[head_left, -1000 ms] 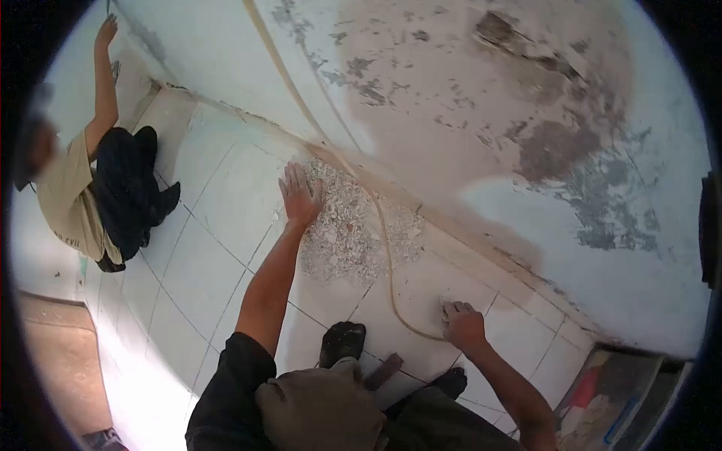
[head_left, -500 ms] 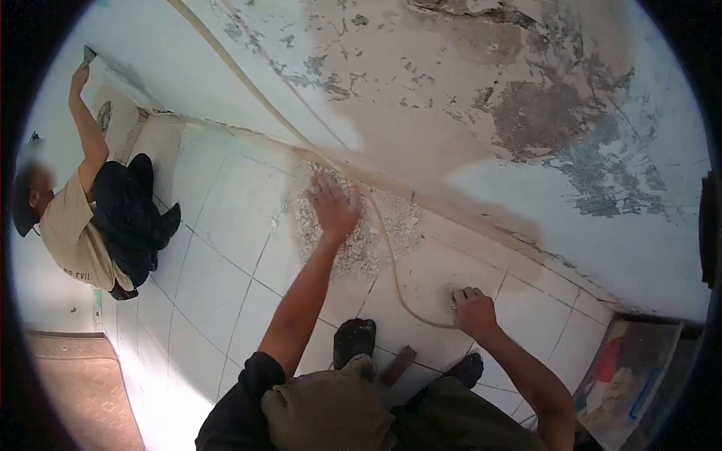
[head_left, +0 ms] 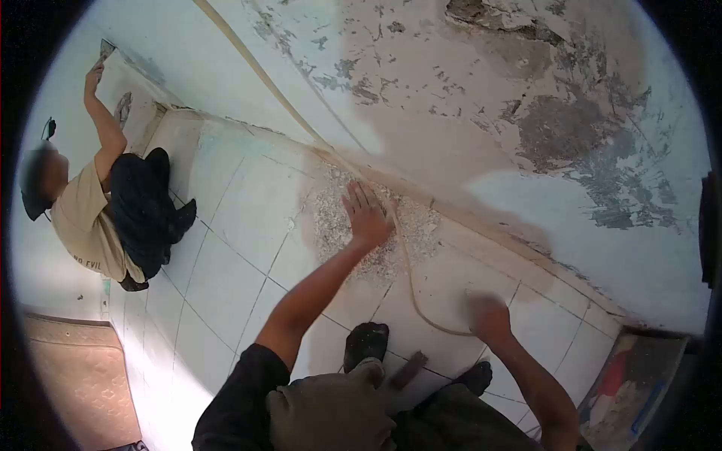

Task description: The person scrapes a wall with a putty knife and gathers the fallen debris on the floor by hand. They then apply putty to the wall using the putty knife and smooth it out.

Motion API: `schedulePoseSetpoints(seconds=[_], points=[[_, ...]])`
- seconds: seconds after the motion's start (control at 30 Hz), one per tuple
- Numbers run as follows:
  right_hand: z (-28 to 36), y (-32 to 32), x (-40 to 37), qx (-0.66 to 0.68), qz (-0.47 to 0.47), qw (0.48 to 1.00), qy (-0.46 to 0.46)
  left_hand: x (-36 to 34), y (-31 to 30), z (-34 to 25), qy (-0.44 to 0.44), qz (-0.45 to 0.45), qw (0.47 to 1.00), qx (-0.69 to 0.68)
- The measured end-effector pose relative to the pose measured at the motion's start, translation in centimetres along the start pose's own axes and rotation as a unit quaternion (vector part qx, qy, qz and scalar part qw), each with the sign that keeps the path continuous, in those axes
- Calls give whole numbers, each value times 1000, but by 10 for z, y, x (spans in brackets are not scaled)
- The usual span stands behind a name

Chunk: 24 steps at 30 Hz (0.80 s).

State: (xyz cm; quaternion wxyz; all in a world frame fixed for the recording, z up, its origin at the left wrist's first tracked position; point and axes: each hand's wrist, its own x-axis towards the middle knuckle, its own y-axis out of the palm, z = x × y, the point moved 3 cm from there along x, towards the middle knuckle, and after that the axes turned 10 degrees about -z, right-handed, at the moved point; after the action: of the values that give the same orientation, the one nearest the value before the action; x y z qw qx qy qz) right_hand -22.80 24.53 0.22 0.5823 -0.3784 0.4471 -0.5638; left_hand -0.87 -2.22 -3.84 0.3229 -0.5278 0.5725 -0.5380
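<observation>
My left hand (head_left: 367, 219) reaches over a heap of pale plaster crumbs (head_left: 335, 225) on the tiled floor, palm down and fingers stretched out. A pale yellow hose (head_left: 412, 286) runs down beside it and curves across the tiles to my right hand (head_left: 490, 322). That hand is curled low over the floor, its front smeared by motion. A greyish blur shows at its fingers; I cannot tell what they hold. A reddish-brown block (head_left: 408, 371) lies between my feet.
The wall (head_left: 421, 135) ahead has peeling paint and a broken hollow (head_left: 489, 19). At left a person (head_left: 98, 203) squats, holding a scraper (head_left: 107, 49) to the wall. A crate with assorted things (head_left: 628, 391) stands at lower right, a tan mattress-like pad (head_left: 83, 383) at lower left.
The view has shifted, so the scene sits a little further right and lower. My left hand has moved down and right over the crumbs; my right hand is now blurred.
</observation>
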Motion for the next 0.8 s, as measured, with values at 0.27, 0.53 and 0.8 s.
schedulePoseSetpoints(seconds=[0.27,0.53,0.8], points=[[-5,4,-6,-25,-60,997,30,-15,4,-27,72,-88,993,-42],[-7,-2,-11,-13,-68,996,51,-56,-5,-33,100,-145,983,-46],[-5,-2,-11,-23,-71,996,48,4,5,-1,55,-78,995,9]])
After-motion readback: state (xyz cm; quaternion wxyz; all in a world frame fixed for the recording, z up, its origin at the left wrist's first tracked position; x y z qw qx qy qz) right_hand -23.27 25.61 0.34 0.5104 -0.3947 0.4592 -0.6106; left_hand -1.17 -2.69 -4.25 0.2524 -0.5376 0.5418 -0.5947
